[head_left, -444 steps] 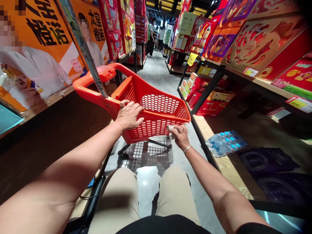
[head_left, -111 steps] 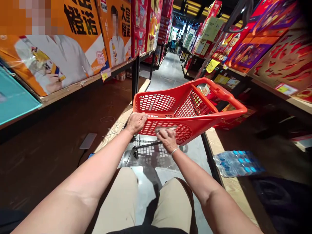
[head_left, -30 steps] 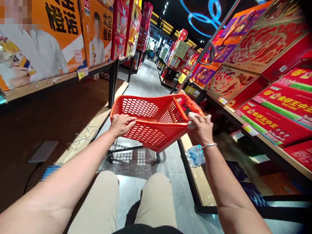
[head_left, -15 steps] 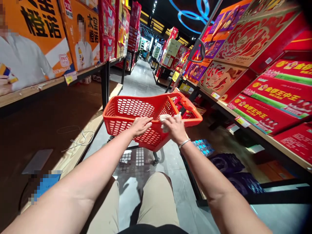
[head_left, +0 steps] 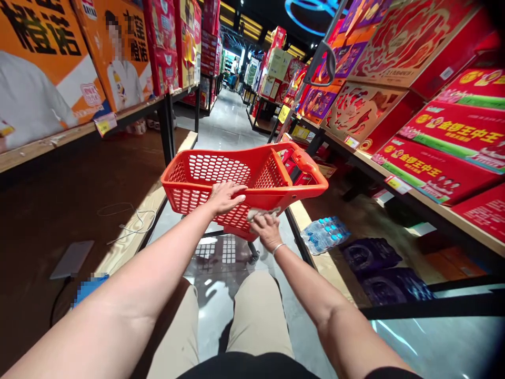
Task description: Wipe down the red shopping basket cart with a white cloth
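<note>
The fingers of my right hand are bunched on a crumpled, whitish cloth, which I hold against the outside of the red cart, below its near rim and towards the handle end. The fingers of my left hand lie stretched over that near rim, around the middle of its length, with the thumb apart and pointing along the outer side; I cannot tell whether they grip or only rest there. The cart stands crosswise in front of my knees, its handle to my right and its front end to my left, with a wheel on the shiny floor.

I judge that I am partway through wiping the near side, the left hand serving to steady the cart. The next stroke seems to call for flat, even pressure across the mesh, and a firm left hand, since wheels could let the cart roll away from my push.

Beyond the handle end, a pack of water bottles lies by the aisle edge of the right-hand low shelf, with dark purple bags farther along. Past the front end, a thin cable trails over the aisle edge of the left-hand low shelf. Red boxes stand above on my right, orange boxes on my left.
</note>
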Available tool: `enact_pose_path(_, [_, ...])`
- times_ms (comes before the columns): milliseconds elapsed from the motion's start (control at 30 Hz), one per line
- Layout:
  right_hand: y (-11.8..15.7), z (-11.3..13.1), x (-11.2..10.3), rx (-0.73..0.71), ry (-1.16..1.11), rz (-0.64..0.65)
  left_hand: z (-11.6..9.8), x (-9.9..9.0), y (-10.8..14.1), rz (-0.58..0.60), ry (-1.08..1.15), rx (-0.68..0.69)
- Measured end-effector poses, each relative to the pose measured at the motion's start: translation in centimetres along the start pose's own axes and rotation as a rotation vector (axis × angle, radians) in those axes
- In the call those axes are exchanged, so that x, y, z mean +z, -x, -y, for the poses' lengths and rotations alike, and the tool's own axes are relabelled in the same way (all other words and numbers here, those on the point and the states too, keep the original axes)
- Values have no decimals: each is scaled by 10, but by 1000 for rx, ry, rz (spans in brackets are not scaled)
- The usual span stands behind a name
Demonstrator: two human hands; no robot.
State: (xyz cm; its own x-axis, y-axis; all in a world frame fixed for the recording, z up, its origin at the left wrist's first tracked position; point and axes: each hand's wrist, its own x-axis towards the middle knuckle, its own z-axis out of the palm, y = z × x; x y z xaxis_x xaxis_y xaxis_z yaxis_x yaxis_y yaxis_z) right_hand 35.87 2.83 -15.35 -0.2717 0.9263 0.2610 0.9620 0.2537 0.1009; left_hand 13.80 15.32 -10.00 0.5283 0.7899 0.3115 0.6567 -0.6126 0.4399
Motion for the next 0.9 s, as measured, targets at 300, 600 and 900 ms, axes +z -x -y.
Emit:
enact_pose_path(300, [-16, -71, -77, 269, 65, -395, 6, -1, 3, -28, 4, 20])
enact_pose_path(600, [12, -18, -14, 28, 22, -57, 1, -3, 10, -72, 2, 2])
enact_pose_path(900, [19, -76, -103, 298, 91, -428, 28, -15, 14, -142, 11, -3])
